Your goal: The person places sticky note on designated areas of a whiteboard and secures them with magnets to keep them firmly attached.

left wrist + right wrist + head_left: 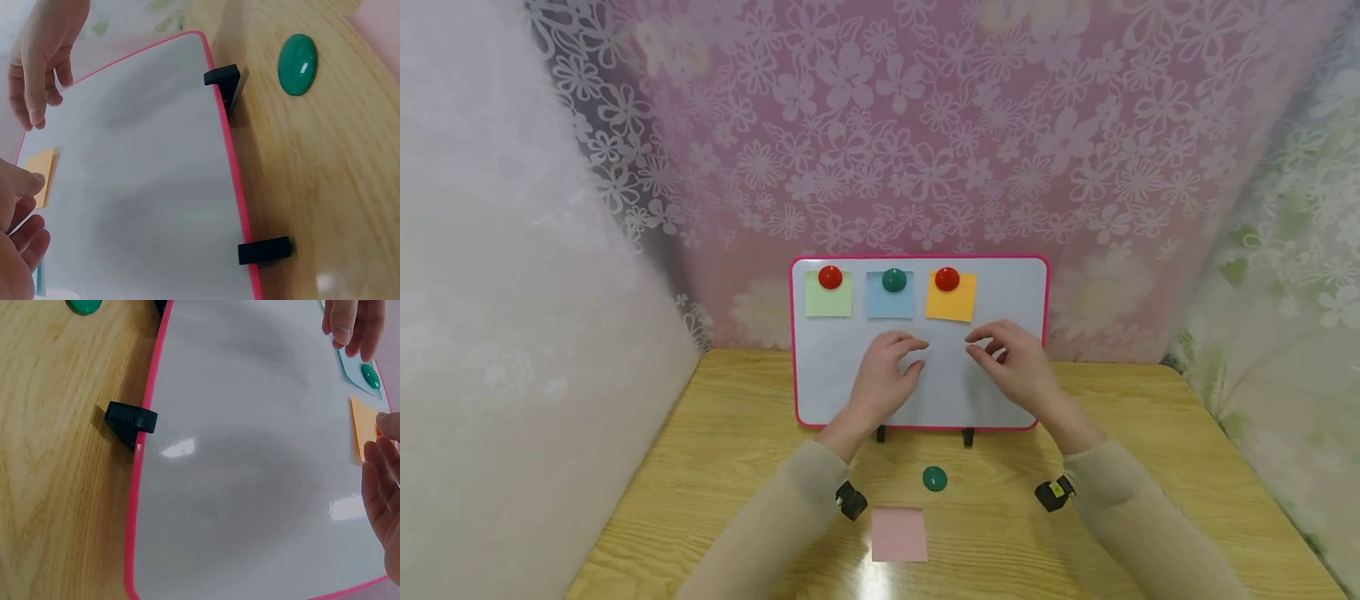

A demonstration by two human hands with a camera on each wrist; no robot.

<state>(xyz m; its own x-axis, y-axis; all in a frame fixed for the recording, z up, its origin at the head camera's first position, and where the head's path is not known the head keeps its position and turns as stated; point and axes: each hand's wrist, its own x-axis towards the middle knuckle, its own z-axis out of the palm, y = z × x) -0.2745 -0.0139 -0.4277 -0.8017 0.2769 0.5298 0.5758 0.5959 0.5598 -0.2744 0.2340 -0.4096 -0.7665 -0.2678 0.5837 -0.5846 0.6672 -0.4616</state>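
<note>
A whiteboard [940, 375] with a pink rim stands upright on the table. Along its top, a red magnet [830, 277] is on a green note [828, 302], a green magnet [894, 280] on a blue note [890, 307], and another red magnet [947, 279] on an orange note [951, 307]. Below the blue note my left hand [886, 375] hovers before the board, fingers loosely bent, holding nothing. My right hand [1017, 365], likewise bare, is just below and right of the orange note. On the table lie a loose green magnet [935, 478] and a pink note [899, 535].
Two black feet, a left one [882, 434] and a right one [968, 437], support the board's lower edge on the wooden table [722, 467]. Behind rises a floral pink backdrop [880, 133]; a pale wall panel [535, 292] borders the left side.
</note>
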